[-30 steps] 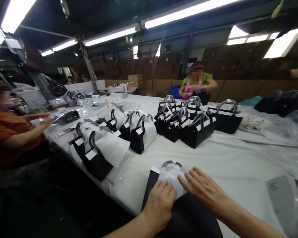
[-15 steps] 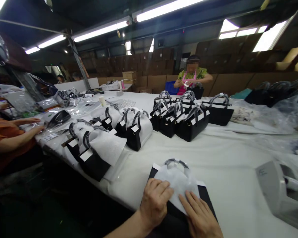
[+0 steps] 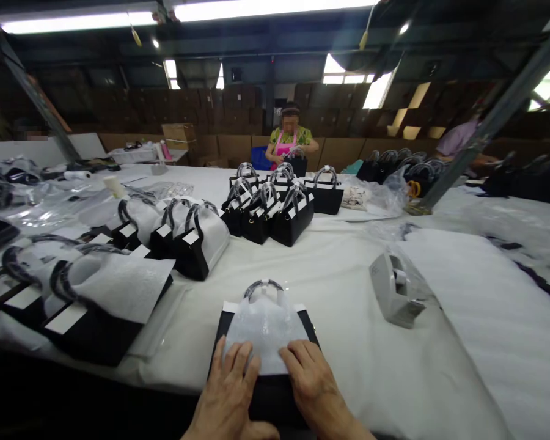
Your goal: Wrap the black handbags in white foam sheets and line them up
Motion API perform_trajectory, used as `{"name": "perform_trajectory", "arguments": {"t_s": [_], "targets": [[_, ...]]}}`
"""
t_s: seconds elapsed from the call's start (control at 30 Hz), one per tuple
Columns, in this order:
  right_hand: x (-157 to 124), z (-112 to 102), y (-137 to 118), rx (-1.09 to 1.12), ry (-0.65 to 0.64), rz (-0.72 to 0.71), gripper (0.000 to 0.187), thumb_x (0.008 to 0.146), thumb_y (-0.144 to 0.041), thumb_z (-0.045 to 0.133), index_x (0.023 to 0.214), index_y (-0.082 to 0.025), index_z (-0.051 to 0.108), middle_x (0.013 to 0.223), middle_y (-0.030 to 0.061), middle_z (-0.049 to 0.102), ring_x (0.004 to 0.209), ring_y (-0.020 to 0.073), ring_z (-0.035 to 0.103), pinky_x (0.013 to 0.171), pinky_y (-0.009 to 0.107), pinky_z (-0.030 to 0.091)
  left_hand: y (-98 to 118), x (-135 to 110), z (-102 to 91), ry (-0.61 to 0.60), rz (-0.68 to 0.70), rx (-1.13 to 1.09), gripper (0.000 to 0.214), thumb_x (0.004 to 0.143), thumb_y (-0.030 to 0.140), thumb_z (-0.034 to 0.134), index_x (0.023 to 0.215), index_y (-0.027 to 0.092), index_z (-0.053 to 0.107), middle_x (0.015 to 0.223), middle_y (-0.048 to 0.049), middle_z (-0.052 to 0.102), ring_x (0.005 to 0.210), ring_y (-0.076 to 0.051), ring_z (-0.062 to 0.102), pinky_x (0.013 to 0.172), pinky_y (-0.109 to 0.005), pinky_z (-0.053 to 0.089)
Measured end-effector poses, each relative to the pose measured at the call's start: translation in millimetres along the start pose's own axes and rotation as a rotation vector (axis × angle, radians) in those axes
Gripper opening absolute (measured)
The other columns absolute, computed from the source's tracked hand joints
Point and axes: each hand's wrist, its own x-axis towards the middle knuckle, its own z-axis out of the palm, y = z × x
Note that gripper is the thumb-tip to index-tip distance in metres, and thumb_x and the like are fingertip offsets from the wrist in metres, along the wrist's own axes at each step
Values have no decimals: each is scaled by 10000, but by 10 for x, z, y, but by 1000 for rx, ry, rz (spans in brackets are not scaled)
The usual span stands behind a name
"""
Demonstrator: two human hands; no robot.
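Observation:
A black handbag (image 3: 266, 394) lies flat on the white table (image 3: 348, 318) right in front of me, its wrapped handle (image 3: 263, 287) pointing away. A white tissue sheet (image 3: 266, 333) covers its upper half. My left hand (image 3: 231, 397) lies flat on the sheet's lower left edge, fingers stretched out. On the lower right edge rests my right hand (image 3: 314, 388), also flat with fingers extended. Neither hand grips anything.
Rows of black handbags (image 3: 275, 214) stand mid-table, and others draped in white sheets (image 3: 119, 281) sit at left. A grey tape dispenser (image 3: 396, 287) is at right. A person in a pink apron (image 3: 291, 137) works at the far side. A slanted metal post (image 3: 481, 128) rises at right.
The view swung to the right and down, so the bag now lies centred. Both hands slid down to the sheet's lower edge and flattened side by side.

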Motion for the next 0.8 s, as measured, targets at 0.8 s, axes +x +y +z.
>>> {"name": "perform_trajectory", "arguments": {"t_s": [0.8], "targets": [[-202,-43,67,-93,-56,-157,916,529,-662,759,1237,-126,537,1044,126,597,944,294,514,855,420,422,60,-16,157,-151,152,223,711,726,541,635,1318,205,429,1498,-101,330,1308,-349,348,1005,-538,350]]}}
